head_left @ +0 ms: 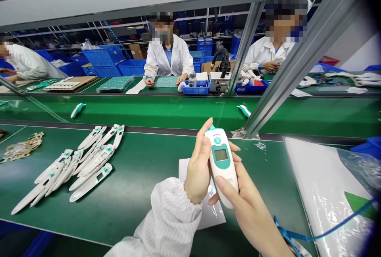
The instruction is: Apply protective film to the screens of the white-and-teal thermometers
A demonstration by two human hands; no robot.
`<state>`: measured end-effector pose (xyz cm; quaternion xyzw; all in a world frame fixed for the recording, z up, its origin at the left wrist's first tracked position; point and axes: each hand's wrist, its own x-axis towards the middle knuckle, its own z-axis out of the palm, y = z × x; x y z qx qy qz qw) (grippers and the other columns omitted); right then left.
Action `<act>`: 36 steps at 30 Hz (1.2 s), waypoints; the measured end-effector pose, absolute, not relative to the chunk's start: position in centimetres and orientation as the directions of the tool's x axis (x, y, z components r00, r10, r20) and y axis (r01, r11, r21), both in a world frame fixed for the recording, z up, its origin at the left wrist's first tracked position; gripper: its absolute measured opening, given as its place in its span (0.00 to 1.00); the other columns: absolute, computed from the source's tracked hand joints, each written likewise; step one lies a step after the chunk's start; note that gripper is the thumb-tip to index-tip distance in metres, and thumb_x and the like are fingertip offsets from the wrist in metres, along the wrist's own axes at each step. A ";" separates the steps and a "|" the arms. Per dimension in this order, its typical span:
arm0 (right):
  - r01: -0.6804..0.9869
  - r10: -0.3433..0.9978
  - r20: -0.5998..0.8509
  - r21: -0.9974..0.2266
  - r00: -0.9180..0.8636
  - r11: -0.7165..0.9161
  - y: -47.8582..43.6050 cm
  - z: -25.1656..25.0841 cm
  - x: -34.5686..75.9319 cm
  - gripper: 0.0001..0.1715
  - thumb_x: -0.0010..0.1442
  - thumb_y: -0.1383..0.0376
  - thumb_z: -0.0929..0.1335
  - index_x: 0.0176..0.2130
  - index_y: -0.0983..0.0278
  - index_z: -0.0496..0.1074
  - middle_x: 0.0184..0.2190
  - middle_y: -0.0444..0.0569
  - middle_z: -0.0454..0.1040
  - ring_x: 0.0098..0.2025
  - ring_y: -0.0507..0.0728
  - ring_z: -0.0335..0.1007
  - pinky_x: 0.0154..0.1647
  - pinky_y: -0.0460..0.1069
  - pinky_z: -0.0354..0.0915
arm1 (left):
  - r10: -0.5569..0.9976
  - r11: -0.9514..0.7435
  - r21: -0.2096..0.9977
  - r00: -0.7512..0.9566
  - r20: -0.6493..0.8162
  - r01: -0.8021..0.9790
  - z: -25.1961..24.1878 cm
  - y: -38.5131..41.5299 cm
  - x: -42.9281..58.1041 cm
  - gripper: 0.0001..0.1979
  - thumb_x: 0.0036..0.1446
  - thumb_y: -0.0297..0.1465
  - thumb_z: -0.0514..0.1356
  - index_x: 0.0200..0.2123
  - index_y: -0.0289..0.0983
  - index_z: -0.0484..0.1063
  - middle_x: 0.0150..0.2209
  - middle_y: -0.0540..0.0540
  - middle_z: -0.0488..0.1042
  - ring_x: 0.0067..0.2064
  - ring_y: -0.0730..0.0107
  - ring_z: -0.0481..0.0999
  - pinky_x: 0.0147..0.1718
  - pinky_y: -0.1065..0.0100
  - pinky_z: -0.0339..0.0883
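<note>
A white and teal handheld thermometer [222, 162] with a small grey display stands nearly upright above the green bench. My left hand [199, 165] grips its left side, with the thumb curled over the upper end. My right hand [250, 213] holds its lower end from the right, with a fingertip on the front. A white sheet of paper [187, 169] lies on the bench under my hands. To the left lies a pile of long white thermometer casing parts [89, 165] with teal details.
A clear bag over white sheets [324, 193] and a blue cord [300, 231] lie to the right. Tan parts [22, 146] lie far left. A metal frame post [253, 106] rises behind. Beyond a green belt [154, 110], co-workers in white coats [168, 56] sit among blue crates.
</note>
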<state>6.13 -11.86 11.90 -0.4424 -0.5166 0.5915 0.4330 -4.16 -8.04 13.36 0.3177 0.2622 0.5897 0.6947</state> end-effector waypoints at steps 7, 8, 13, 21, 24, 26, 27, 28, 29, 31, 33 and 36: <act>0.001 0.977 -0.048 -0.999 -0.206 -0.048 -11.7 11.3 5.8 0.34 0.64 0.53 0.62 0.65 0.52 0.50 0.59 0.53 0.61 0.41 0.57 0.72 0.31 0.49 0.73 | 0.987 0.090 0.830 0.161 -0.001 -0.550 13.2 -7.9 -4.2 0.31 0.61 0.34 0.58 0.64 0.49 0.49 0.36 0.48 0.75 0.38 0.67 0.77 0.39 0.65 0.71; 0.018 0.978 -0.045 -0.999 -0.202 -0.042 -11.7 11.1 5.8 0.34 0.64 0.53 0.62 0.66 0.52 0.49 0.59 0.53 0.60 0.40 0.56 0.72 0.31 0.48 0.73 | 0.988 0.089 0.848 0.151 -0.010 -0.523 13.1 -7.8 -4.2 0.31 0.60 0.33 0.59 0.64 0.49 0.50 0.36 0.48 0.75 0.38 0.67 0.77 0.39 0.65 0.71; 0.168 0.974 -0.089 -0.984 -0.209 -0.053 -11.9 10.3 6.2 0.33 0.65 0.55 0.62 0.65 0.53 0.49 0.54 0.52 0.67 0.27 0.52 0.70 0.31 0.50 0.73 | 0.985 0.127 0.920 0.154 -0.074 -0.370 13.2 -7.5 -4.5 0.39 0.53 0.27 0.64 0.64 0.51 0.49 0.33 0.50 0.73 0.33 0.70 0.75 0.32 0.68 0.70; 0.052 0.960 -0.100 -0.995 -0.263 -0.089 -11.8 10.5 6.5 0.30 0.65 0.53 0.61 0.64 0.51 0.50 0.61 0.52 0.56 0.29 0.51 0.70 0.32 0.51 0.74 | 0.937 0.208 0.883 0.346 -0.055 -0.421 13.2 -7.5 -5.3 0.51 0.49 0.21 0.65 0.65 0.55 0.38 0.38 0.50 0.72 0.43 0.66 0.75 0.43 0.61 0.69; 0.061 0.959 -0.121 -0.992 -0.254 -0.109 -11.9 10.8 6.5 0.30 0.64 0.52 0.62 0.62 0.53 0.54 0.57 0.53 0.61 0.29 0.52 0.71 0.33 0.51 0.74 | 0.918 0.219 0.847 0.396 -0.011 -0.484 12.9 -7.4 -5.6 0.50 0.51 0.22 0.65 0.66 0.56 0.38 0.42 0.48 0.72 0.47 0.64 0.74 0.45 0.59 0.67; 0.059 0.961 -0.131 -0.991 -0.245 -0.121 -11.9 11.1 6.5 0.31 0.64 0.52 0.62 0.63 0.54 0.54 0.56 0.53 0.63 0.30 0.52 0.71 0.34 0.52 0.74 | 0.906 0.234 0.824 0.422 0.007 -0.516 12.7 -7.1 -5.8 0.49 0.52 0.23 0.65 0.66 0.57 0.37 0.42 0.48 0.73 0.48 0.63 0.74 0.46 0.58 0.67; 0.054 0.960 -0.140 -0.990 -0.244 -0.131 -11.9 11.2 6.5 0.31 0.64 0.52 0.63 0.63 0.54 0.54 0.56 0.53 0.63 0.30 0.52 0.72 0.34 0.52 0.74 | 0.898 0.244 0.813 0.439 0.016 -0.529 12.6 -7.0 -5.9 0.49 0.52 0.23 0.65 0.66 0.57 0.37 0.42 0.48 0.73 0.48 0.62 0.74 0.46 0.58 0.67; 0.046 0.959 -0.147 -0.989 -0.244 -0.140 -11.9 11.4 6.5 0.30 0.64 0.52 0.63 0.62 0.54 0.55 0.55 0.52 0.63 0.30 0.52 0.72 0.34 0.52 0.74 | 0.889 0.254 0.801 0.458 0.028 -0.542 12.5 -6.9 -6.0 0.49 0.52 0.23 0.64 0.66 0.56 0.36 0.43 0.48 0.73 0.48 0.62 0.74 0.46 0.58 0.66; 0.034 0.957 -0.152 -0.988 -0.249 -0.149 -11.9 11.6 6.5 0.29 0.64 0.53 0.63 0.61 0.53 0.56 0.54 0.51 0.64 0.30 0.52 0.72 0.33 0.51 0.74 | 0.877 0.261 0.788 0.478 0.047 -0.557 12.4 -6.7 -6.1 0.49 0.53 0.23 0.64 0.66 0.56 0.35 0.43 0.47 0.74 0.48 0.62 0.74 0.48 0.57 0.66; -0.007 0.953 -0.154 -0.987 -0.262 -0.162 -11.7 11.9 6.5 0.26 0.64 0.53 0.63 0.59 0.52 0.58 0.50 0.49 0.67 0.29 0.51 0.71 0.33 0.50 0.73 | 0.859 0.265 0.757 0.503 0.096 -0.597 12.2 -6.4 -6.3 0.47 0.55 0.24 0.62 0.67 0.53 0.35 0.45 0.46 0.75 0.49 0.61 0.74 0.52 0.55 0.63; -0.055 0.949 -0.154 -0.983 -0.276 -0.176 -11.6 12.0 6.6 0.23 0.64 0.53 0.63 0.57 0.53 0.60 0.46 0.47 0.69 0.28 0.50 0.71 0.31 0.49 0.72 | 0.855 0.267 0.720 0.502 0.131 -0.641 12.2 -6.3 -6.4 0.42 0.59 0.26 0.58 0.67 0.50 0.37 0.48 0.43 0.76 0.51 0.61 0.74 0.55 0.53 0.59; -0.087 0.944 -0.167 -0.976 -0.285 -0.199 -11.6 12.1 6.6 0.18 0.64 0.53 0.64 0.51 0.55 0.64 0.43 0.46 0.69 0.26 0.50 0.71 0.29 0.48 0.71 | 0.864 0.285 0.675 0.487 0.126 -0.680 12.2 -6.3 -6.4 0.33 0.64 0.31 0.52 0.67 0.49 0.39 0.50 0.41 0.75 0.53 0.60 0.74 0.57 0.51 0.57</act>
